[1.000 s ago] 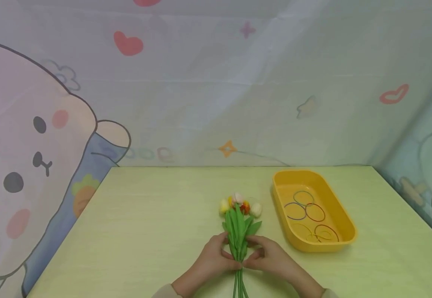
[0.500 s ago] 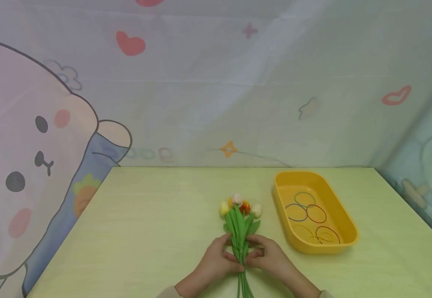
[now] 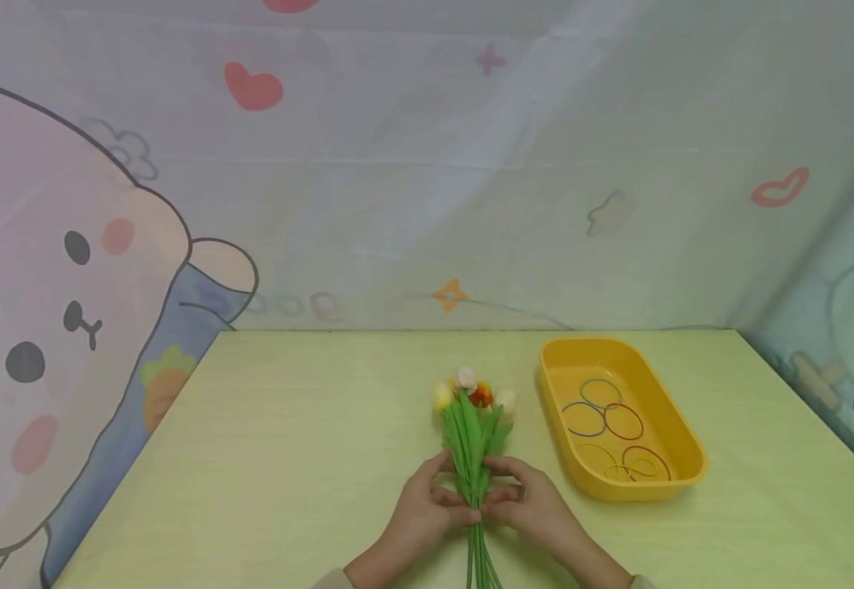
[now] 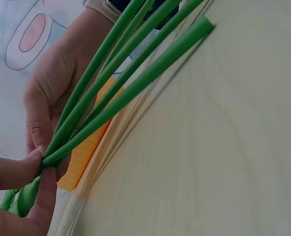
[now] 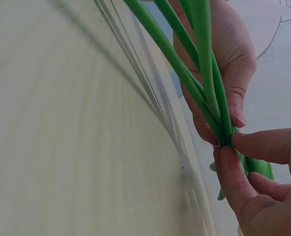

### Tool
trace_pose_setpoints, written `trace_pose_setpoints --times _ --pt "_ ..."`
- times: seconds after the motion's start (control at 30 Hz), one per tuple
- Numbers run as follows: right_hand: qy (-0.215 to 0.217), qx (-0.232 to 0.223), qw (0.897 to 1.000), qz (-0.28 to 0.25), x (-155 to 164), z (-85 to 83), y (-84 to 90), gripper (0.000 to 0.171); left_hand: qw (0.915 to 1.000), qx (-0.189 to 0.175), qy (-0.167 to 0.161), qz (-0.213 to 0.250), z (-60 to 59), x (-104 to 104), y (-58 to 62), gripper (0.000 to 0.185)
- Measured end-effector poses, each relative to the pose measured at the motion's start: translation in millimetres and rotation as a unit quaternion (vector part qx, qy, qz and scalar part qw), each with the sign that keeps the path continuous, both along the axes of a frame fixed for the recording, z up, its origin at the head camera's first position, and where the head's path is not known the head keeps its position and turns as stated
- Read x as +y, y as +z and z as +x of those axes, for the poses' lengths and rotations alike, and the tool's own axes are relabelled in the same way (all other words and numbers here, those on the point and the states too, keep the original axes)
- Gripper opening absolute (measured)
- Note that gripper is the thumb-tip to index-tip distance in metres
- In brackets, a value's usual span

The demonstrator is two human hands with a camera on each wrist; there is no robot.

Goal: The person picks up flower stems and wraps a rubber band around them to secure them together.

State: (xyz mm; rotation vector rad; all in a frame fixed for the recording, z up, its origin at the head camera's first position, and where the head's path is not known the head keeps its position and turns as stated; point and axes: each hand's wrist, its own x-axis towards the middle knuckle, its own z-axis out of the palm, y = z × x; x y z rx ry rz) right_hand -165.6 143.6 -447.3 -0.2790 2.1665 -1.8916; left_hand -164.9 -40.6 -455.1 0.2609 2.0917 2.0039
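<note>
A bunch of tulips [image 3: 474,433] with green leaves and pale, yellow and orange-red blooms is in the middle of the head view, blooms pointing away from me. My left hand [image 3: 430,509] pinches the stems from the left, thumb and fingers around them below the leaves. From the other side my right hand [image 3: 530,501] pinches the same spot, its fingertips close to the left thumb. In the left wrist view the green stems [image 4: 130,83] fan out beyond the grip, their ends loose. The right wrist view shows thumb and finger of the right hand [image 5: 263,182] at the point where the stems gather.
To the right of the flowers stands a yellow tray [image 3: 673,421] with several coloured rubber bands [image 3: 624,421] in it. The pale table [image 3: 309,442] ends at a printed cloth backdrop [image 3: 397,204] with a cartoon bear on the left.
The bunch has shifted slightly away from me, and both hands have moved a little with it. Their pinch on the stems stays. The tray and rubber bands are unchanged.
</note>
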Motion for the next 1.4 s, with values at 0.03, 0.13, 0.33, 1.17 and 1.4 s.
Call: trace_pose_setpoints --times 0.03,0.13,0.33,1.17,1.4 --pt "-0.001 0.002 1.000 -0.003 -0.2 0.2 0.1 0.065 1.0000 -0.002 0.002 0.001 0.2 0.0 -0.3 0.087" --pt "-0.003 0.007 1.000 -0.009 -0.7 1.0 0.7 0.065 0.9999 -0.010 0.006 0.001 0.7 0.0 -0.4 0.086" --pt "-0.016 0.012 1.000 0.003 -0.5 2.5 1.5 0.066 0.9997 -0.015 -0.004 0.021 0.3 -0.5 1.4 0.087" --pt "-0.021 0.073 0.997 0.029 0.8 7.4 19.7 0.059 0.9852 -0.016 -0.057 0.161 5.1 -0.7 6.9 0.094" --pt "-0.031 0.092 0.994 0.045 -1.9 12.1 25.4 0.053 0.9807 -0.026 -0.056 0.186 6.3 -1.1 12.9 0.095"
